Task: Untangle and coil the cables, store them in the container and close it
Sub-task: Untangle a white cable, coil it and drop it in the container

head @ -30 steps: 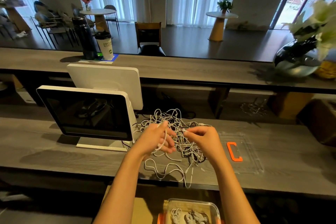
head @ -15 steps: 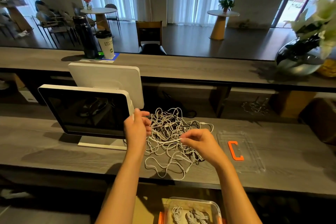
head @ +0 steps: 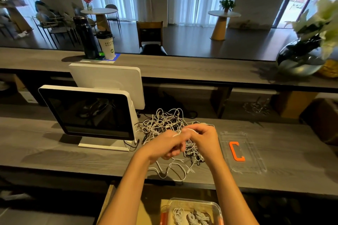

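The open container (head: 193,212) is sitting nearest me, cut off by the frame edge, holding coiled cables (head: 190,217). Above it, my left hand (head: 164,145) and right hand (head: 203,140) are meeting, both apparently pinching one white cable (head: 190,130); my fingers are hiding the grip. The tangled cables (head: 164,124) are sprawling across the counter (head: 54,151) with no single axis. The lid (head: 241,153) is lying lengthwise away from me, right.
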Tool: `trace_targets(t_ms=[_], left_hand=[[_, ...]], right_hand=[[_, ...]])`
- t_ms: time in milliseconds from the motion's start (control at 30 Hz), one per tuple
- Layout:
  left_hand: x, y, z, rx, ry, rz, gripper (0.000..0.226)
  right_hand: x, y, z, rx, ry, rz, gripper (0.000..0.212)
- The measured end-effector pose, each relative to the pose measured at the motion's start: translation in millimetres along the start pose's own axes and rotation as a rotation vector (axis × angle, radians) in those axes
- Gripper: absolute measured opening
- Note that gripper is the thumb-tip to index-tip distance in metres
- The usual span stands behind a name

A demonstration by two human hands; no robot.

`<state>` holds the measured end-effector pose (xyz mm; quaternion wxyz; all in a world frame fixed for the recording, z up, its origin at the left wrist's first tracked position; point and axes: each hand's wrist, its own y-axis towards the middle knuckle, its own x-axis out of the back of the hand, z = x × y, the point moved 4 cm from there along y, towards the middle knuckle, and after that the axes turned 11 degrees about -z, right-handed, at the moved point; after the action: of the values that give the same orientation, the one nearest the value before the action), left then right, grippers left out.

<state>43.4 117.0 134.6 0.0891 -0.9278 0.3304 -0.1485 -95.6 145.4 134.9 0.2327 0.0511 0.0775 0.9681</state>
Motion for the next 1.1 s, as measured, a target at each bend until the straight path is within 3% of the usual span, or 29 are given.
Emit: trace_targets(t_ms=[67, 200, 300, 433, 567, 700, 800, 867, 967, 1033, 1100], left_hand=[[0.4, -0.4, 3.2, 0.003, 0.021, 0.065, 0.039], [5.8, -0.1, 10.5, 0.072, 0.013, 0.07, 0.041], [15.0, 0.0, 10.0, 0.051, -0.024, -0.087, 0.045], [37.1, 1.0, 9.7, 0.037, -0.108, -0.418, 0.052], [42.0, 1.7, 4.8, -0.059, -0.492, -0.571, 0.042], [41.7, 3.8, -0.1, -0.156, -1.134, -0.593, 0.044], [51.6, -0.7, -4.0, -0.159, -1.301, -0.643, 0.041], [54.2, -1.8, -1.7, -0.162, -1.182, -0.739, 0.038], [58.0, -2.4, 4.3, -0.177, -0.625, -0.967, 0.037], [56.0, 1.2, 5.8, -0.147, -0.27, -0.953, 0.04], [47.5, 6.6, 5.5, -0.096, -0.042, -0.83, 0.04]], right_hand=[[2.3, 0.7, -1.6, -0.021, 0.0, 0.005, 0.012], [2.0, 0.4, -5.5, -0.055, 0.01, 0.007, 0.012], [4.0, 2.0, -9.9, -0.078, 0.0, 0.002, 0.001], [12.2, 3.2, -16.1, -0.086, -0.026, -0.003, 0.006], [13.4, 3.0, -20.8, -0.111, 0.018, 0.061, 0.009], [4.7, 0.4, -18.4, -0.094, -0.009, 0.138, 0.011], [4.8, -2.8, -20.4, -0.094, 0.009, 0.195, 0.009], [4.0, -4.5, -22.8, -0.099, -0.001, 0.228, 0.008], [0.7, -8.4, -17.8, -0.066, -0.037, 0.304, 0.012], [-2.3, -11.5, -10.7, -0.018, -0.055, 0.37, 0.015], [-4.6, -12.9, -2.5, 0.011, -0.055, 0.386, 0.015]])
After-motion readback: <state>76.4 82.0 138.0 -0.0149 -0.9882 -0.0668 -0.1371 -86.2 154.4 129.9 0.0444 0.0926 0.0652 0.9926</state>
